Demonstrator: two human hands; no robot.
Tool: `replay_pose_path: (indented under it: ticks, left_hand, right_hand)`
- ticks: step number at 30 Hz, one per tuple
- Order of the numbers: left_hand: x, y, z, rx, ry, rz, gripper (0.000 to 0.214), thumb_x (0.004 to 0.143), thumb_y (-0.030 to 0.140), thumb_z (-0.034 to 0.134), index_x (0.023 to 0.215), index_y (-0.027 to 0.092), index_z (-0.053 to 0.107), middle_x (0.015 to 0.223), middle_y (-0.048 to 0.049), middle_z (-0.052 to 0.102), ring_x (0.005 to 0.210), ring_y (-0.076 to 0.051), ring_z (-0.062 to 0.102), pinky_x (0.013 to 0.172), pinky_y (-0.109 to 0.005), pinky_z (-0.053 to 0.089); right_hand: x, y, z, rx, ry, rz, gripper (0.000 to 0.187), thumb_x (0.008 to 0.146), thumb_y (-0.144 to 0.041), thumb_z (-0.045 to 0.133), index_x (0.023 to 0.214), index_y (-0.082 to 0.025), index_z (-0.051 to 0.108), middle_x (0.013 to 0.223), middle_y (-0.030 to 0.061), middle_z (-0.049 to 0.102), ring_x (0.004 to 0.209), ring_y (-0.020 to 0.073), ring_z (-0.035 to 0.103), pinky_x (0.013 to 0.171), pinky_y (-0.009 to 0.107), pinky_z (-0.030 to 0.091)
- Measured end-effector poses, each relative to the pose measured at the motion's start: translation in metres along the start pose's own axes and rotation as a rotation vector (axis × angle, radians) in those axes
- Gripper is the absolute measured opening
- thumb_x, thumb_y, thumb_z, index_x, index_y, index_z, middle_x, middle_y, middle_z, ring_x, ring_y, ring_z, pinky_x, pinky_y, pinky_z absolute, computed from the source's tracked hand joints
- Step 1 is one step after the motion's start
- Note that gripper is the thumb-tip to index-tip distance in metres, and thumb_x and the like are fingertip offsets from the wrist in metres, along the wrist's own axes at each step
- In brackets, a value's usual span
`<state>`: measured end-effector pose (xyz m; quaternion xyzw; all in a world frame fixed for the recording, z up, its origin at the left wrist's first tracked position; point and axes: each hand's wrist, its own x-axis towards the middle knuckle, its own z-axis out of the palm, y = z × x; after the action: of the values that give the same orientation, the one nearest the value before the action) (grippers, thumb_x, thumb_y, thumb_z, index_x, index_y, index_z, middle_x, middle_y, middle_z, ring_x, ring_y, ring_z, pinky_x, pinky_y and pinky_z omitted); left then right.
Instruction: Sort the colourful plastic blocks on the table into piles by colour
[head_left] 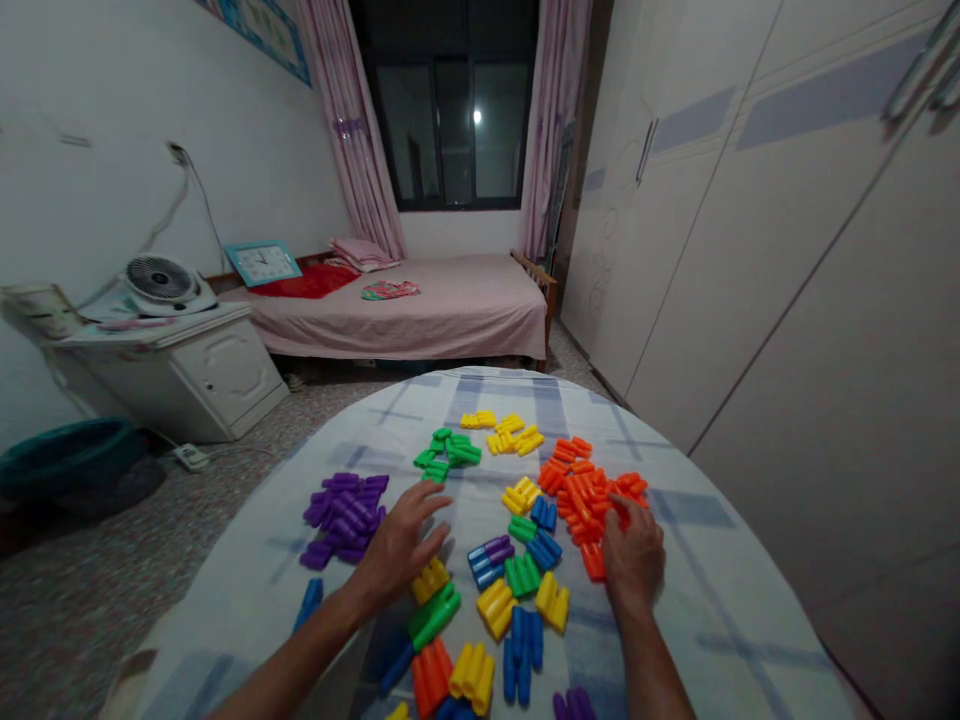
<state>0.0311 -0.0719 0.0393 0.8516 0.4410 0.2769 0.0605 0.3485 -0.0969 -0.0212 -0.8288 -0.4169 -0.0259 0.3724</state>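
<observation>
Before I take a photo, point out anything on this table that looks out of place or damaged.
No damage or spill shows. Odd: the purple piece at the picture's bottom edge, and another purple piece against a blue piece right of the left hand, because both lie apart from the purple pile.

A white cloth (701,590) with blue bands covers the tabletop (390,410), which has a rounded far edge. On it lie a purple pile (349,515) at the left, a green pile (450,450) and loose yellow pieces (516,438) toward the far side, and a large orange pile (581,490) at the right. Mixed pieces (523,575) in yellow, green, blue, orange and purple scatter across the middle and near part, and a blue piece (308,604) sits apart below the purple pile.
</observation>
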Motion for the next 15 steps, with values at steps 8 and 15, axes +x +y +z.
replay_pose_path:
  ticks: [8,15]
  left_hand:
    - [-0.135,0.010,-0.003,0.132,0.178,-0.080,0.030,0.084,0.025,0.051,0.113,0.022,0.058,0.118,-0.0086,0.060,0.108,-0.022,0.058,0.087,-0.036,0.054]
    - [-0.137,0.013,0.006,0.105,0.168,-0.096,0.022,0.085,0.021,0.048,0.100,0.018,0.064,0.107,-0.0094,0.064,0.104,-0.022,0.058,0.091,-0.038,0.050]
  right_hand:
    - [0.000,0.000,0.000,0.022,0.005,-0.041,0.036,0.081,-0.029,0.038,0.104,-0.017,0.063,0.109,0.0101,0.060,0.094,0.0236,0.051,0.082,0.033,0.038]
    - [-0.002,-0.008,-0.003,-0.051,-0.087,-0.014,0.038,0.081,-0.027,0.036,0.109,-0.016,0.060,0.113,0.0116,0.058,0.101,0.0252,0.049,0.084,0.035,0.039]
